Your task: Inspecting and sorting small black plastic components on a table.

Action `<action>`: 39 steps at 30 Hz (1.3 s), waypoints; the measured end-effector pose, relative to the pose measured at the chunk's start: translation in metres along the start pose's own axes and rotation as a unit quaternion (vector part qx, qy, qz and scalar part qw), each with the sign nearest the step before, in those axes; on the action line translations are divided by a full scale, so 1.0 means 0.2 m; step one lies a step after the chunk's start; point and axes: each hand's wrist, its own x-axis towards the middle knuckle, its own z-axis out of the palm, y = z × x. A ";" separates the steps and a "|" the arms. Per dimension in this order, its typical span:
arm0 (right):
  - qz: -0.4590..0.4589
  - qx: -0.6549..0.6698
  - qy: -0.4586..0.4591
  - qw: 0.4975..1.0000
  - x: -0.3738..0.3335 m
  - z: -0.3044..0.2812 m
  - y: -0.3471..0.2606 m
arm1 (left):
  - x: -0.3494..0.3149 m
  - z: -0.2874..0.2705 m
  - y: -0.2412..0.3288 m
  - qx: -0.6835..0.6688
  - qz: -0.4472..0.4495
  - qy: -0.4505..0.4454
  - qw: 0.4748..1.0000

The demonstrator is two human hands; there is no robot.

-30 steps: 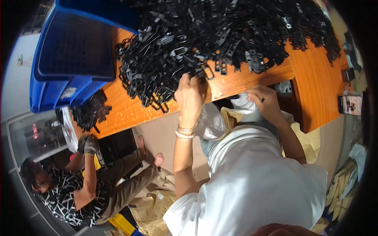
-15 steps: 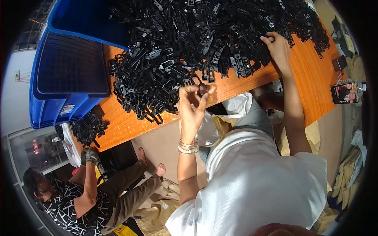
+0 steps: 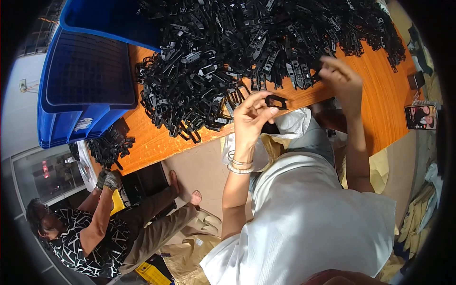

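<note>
My left hand (image 3: 250,118), with bracelets at the wrist, pinches a small black plastic frame (image 3: 276,107) between thumb and fingers. The frame has an open middle and is held just above the front edge of the orange-brown wooden table (image 3: 380,107). To the right, my right hand (image 3: 343,86) is in the air beside the front of a large heap of black plastic parts (image 3: 256,42). Its fingers are bent but smeared by motion, so whether anything is between them does not show. Several slotted pieces lie along the heap's near edge.
Blue plastic crates (image 3: 88,76) stand at the left end of the table. A smaller pile of black parts (image 3: 110,146) lies beyond them, near a gloved co-worker (image 3: 90,232) seated at lower left. A phone (image 3: 421,117) is mounted at the right. White sacking (image 3: 293,124) hangs below the table edge.
My left hand has moved to the right, and the black frame in it has turned into clearer view. My right hand has drawn back from the heap toward me.
</note>
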 end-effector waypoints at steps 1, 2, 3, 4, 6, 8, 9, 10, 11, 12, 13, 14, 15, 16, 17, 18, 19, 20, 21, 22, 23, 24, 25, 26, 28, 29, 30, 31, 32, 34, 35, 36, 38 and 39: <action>-0.027 -0.055 -0.054 0.997 -0.04 0.04 -0.05 | -0.01 0.02 0.00 -0.009 -0.007 0.016 1.000; -0.027 -0.051 -0.057 0.997 -0.08 0.07 -0.06 | -0.01 0.03 0.00 -0.006 -0.007 0.020 1.000; -0.043 -0.051 -0.100 0.993 -0.13 0.10 -0.08 | -0.01 0.04 0.00 0.011 0.011 0.019 1.000; -0.059 -0.051 -0.143 0.987 -0.15 0.12 -0.09 | -0.02 0.05 0.01 0.028 0.030 0.018 0.999; -0.143 -0.074 -0.157 0.974 -0.16 0.17 -0.11 | -0.03 0.06 0.02 0.038 0.046 0.018 0.998; -0.225 -0.097 -0.169 0.955 -0.16 0.20 -0.11 | -0.04 0.05 0.03 0.152 0.077 0.009 0.985; -0.248 -0.099 -0.164 0.950 -0.17 0.21 -0.10 | -0.04 0.07 0.05 0.148 0.077 0.016 0.986; -0.270 -0.100 -0.158 0.944 -0.17 0.22 -0.09 | -0.04 0.07 0.05 0.147 0.077 0.017 0.986; -0.270 -0.100 -0.159 0.944 -0.18 0.23 -0.09 | -0.05 0.07 0.04 0.104 0.079 0.019 0.991; -0.293 -0.113 -0.143 0.939 -0.19 0.23 -0.10 | -0.05 0.07 0.03 0.061 0.082 0.022 0.995; -0.315 -0.126 -0.126 0.932 -0.19 0.23 -0.10 | -0.05 0.06 0.03 0.061 0.082 0.023 0.994; -0.316 -0.125 -0.127 0.932 -0.19 0.24 -0.09 | -0.05 0.06 0.03 0.091 0.092 0.020 0.991; -0.307 -0.126 -0.127 0.935 -0.19 0.24 -0.09 | -0.05 0.06 0.03 0.122 0.100 0.016 0.987; -0.298 -0.127 -0.127 0.937 -0.19 0.23 -0.09 | -0.05 0.06 0.04 0.121 0.100 0.016 0.987; -0.298 -0.128 -0.127 0.937 -0.19 0.23 -0.09 | -0.05 0.07 0.05 0.124 0.108 0.015 0.986; -0.288 -0.112 -0.156 0.938 -0.19 0.22 -0.09 | -0.05 0.07 0.06 0.128 0.117 0.014 0.985; -0.278 -0.096 -0.184 0.938 -0.19 0.22 -0.08 | -0.05 0.07 0.05 0.128 0.117 0.014 0.985; -0.278 -0.096 -0.184 0.938 -0.19 0.21 -0.09 | -0.05 0.07 0.05 0.088 0.101 0.012 0.991; -0.254 -0.110 -0.185 0.943 -0.19 0.20 -0.09 | -0.05 0.07 0.04 0.048 0.084 0.010 0.995; -0.229 -0.125 -0.186 0.947 -0.19 0.20 -0.09 | -0.05 0.06 0.02 0.049 0.085 0.010 0.995; -0.229 -0.124 -0.185 0.948 -0.19 0.18 -0.08 | -0.05 0.05 0.01 -0.056 0.030 0.004 0.998; -0.235 -0.129 -0.164 0.949 -0.20 0.16 -0.06 | -0.04 0.05 0.00 -0.160 -0.024 -0.002 0.987; -0.240 -0.134 -0.144 0.951 -0.21 0.15 -0.03 | -0.02 0.10 0.01 -0.206 -0.052 0.006 0.977; -0.242 -0.133 -0.142 0.951 -0.21 0.14 -0.01 | 0.02 0.10 -0.03 -0.205 -0.051 0.005 0.977; -0.101 -0.053 -0.080 0.990 -0.23 0.11 0.03 | 0.15 0.09 -0.07 0.214 0.094 0.052 0.971; -0.100 -0.055 -0.078 0.990 -0.24 0.09 0.06 | 0.20 0.11 -0.07 0.400 0.193 0.116 0.889; -0.037 -0.002 -0.069 0.997 -0.25 0.10 0.08 | 0.26 0.09 -0.11 0.473 0.254 0.167 0.827; 0.029 0.046 -0.055 0.997 -0.26 0.10 0.10 | 0.30 0.09 -0.12 0.540 0.254 0.164 0.786; 0.028 0.045 -0.054 0.997 -0.26 0.10 0.11 | 0.32 0.09 -0.13 0.603 0.253 0.160 0.739; 0.032 0.064 -0.041 0.997 -0.27 0.09 0.13 | 0.34 0.08 -0.16 0.616 0.259 0.160 0.727; 0.032 0.064 -0.041 0.997 -0.27 0.10 0.14 | 0.35 0.08 -0.17 0.629 0.265 0.161 0.713; 0.059 0.082 -0.005 0.995 -0.27 0.10 0.15 | 0.34 0.08 -0.16 0.629 0.264 0.158 0.714; 0.088 0.099 0.033 0.991 -0.25 0.11 0.14 | 0.30 0.08 -0.15 0.560 0.322 0.189 0.739; 0.081 0.115 0.011 0.990 -0.23 0.12 0.10 | 0.28 0.07 -0.12 0.549 0.363 0.194 0.727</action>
